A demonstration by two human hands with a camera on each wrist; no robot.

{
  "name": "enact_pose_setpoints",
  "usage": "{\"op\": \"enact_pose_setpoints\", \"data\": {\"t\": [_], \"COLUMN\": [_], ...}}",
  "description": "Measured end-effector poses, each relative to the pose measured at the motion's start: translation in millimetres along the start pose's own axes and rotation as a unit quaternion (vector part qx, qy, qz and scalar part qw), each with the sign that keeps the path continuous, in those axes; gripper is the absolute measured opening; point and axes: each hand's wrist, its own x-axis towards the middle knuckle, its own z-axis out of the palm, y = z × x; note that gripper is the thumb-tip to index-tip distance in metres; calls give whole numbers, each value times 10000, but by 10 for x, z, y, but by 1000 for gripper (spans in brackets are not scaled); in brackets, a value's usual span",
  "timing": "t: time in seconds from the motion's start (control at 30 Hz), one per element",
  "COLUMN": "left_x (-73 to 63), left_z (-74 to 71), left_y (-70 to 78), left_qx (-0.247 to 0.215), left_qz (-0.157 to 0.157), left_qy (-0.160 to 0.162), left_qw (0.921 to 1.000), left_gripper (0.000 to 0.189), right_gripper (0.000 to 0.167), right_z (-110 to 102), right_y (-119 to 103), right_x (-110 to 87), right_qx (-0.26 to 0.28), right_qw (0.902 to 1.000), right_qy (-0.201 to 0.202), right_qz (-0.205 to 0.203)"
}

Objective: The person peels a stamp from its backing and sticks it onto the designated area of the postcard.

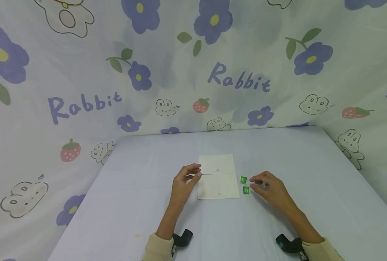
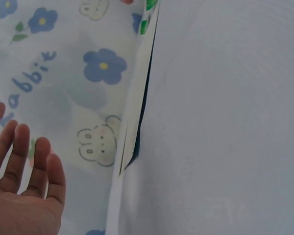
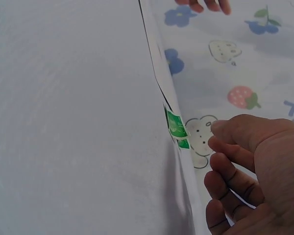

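A cream folded sheet, opened out like a booklet (image 1: 217, 186), lies on the table with a dark crease line across its middle. In the left wrist view its edge lifts slightly and shows a dark underside. Beside its right edge lie two small green stamps with white borders, the far stamp (image 1: 243, 179) and the near stamp (image 1: 246, 190). My left hand (image 1: 184, 181) hovers at the sheet's left edge, fingers loosely bent and holding nothing. My right hand (image 1: 273, 188) is just right of the stamps, fingers relaxed and apart from them, thumb and fingertips not touching.
A white cloth covers the table (image 1: 131, 203). Behind and at both sides hangs a curtain (image 1: 180, 79) printed with flowers, rabbits and strawberries. Black wrist cameras sit at the left cuff (image 1: 182, 238) and the right cuff (image 1: 288, 243).
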Motion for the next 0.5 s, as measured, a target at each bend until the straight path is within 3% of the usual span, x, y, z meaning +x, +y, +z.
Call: {"op": "enact_pose_setpoints", "data": {"t": [0.27,0.5], "left_x": [-14,-22], "left_z": [20,60], "left_y": [-19,12], "left_qx": [-55,151], "left_qz": [199,14], "left_qy": [-68,3], "left_qw": [9998,9999], "left_gripper": [27,27], "right_gripper": [16,15], "right_z": [22,34], "right_y": [28,29], "right_x": [5,-6], "right_qx": [-123,-118], "right_qw": [9999,9998], "right_qy": [-32,-154], "right_qz": [-91,-103]}}
